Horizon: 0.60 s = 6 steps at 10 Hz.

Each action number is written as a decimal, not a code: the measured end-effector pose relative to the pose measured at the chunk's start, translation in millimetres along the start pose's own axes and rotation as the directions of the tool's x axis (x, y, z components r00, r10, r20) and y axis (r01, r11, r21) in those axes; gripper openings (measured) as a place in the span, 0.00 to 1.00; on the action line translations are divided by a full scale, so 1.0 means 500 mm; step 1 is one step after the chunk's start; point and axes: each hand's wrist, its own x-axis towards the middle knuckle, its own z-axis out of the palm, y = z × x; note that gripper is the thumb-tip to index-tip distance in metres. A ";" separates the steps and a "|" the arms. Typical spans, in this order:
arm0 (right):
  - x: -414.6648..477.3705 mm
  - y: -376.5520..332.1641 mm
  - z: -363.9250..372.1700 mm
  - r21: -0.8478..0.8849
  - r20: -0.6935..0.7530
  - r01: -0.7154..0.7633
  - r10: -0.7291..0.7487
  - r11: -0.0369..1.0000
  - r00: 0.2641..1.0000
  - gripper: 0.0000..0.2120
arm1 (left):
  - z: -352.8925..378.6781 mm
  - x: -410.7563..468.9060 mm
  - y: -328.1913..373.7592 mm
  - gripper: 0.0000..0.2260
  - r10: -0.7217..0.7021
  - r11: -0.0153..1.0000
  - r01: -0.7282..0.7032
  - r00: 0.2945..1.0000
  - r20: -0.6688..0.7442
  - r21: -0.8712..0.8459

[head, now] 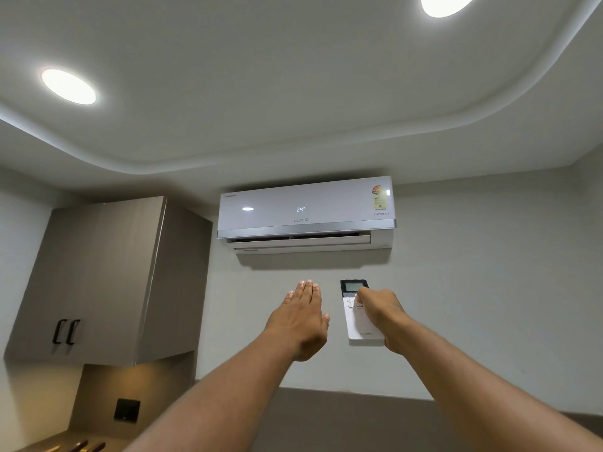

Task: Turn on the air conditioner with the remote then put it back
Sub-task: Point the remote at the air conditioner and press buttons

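Head cam view, tilted up at the wall. Both arms are stretched out and raised. The right hand [380, 316] is wrapped around a white remote [359, 316], holding it upright with its dark screen end pointing up toward the air conditioner [306, 215]; the thumb sits on the buttons just under the little display. The left hand [301, 321] is empty and flat, fingers straight and pressed together, palm facing away toward the wall, hovering just beside the remote without touching it.

The AC is a white Lloyd split unit mounted high on the wall, right above the hands. Its front panel shows "24" lit up, and the louver along the bottom looks cracked open. There's an energy rating sticker in its top right corner with "INVERTER" printed below.

Room-wise: pale grey walls, a stepped false ceiling with a curved edge, and two round ceiling lights [68, 86] switched on. To the left hangs a brown upper cabinet [107, 282] with two dark handles, and below it a black switch plate [126, 410] sits on the backsplash. A darker band runs along the wall's lower part.
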 end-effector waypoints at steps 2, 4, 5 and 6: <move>0.003 0.005 -0.004 0.003 0.006 -0.007 0.007 1.000 1.000 0.06 | -0.002 -0.001 0.006 0.29 0.006 1.000 -0.006 1.000 0.002 0.006; 0.013 0.008 -0.007 0.036 0.000 0.072 -0.072 0.997 0.997 0.10 | -0.006 0.001 0.009 0.28 0.005 1.000 -0.005 1.000 0.001 0.017; 0.015 0.009 -0.008 0.049 0.001 0.086 -0.086 0.995 0.996 0.13 | -0.008 0.001 0.009 0.28 0.004 1.000 -0.004 1.000 0.000 0.019; 0.014 0.008 -0.008 0.050 0.010 0.091 -0.091 0.995 0.996 0.14 | -0.009 0.001 0.012 0.29 0.001 1.000 -0.001 1.000 -0.002 0.028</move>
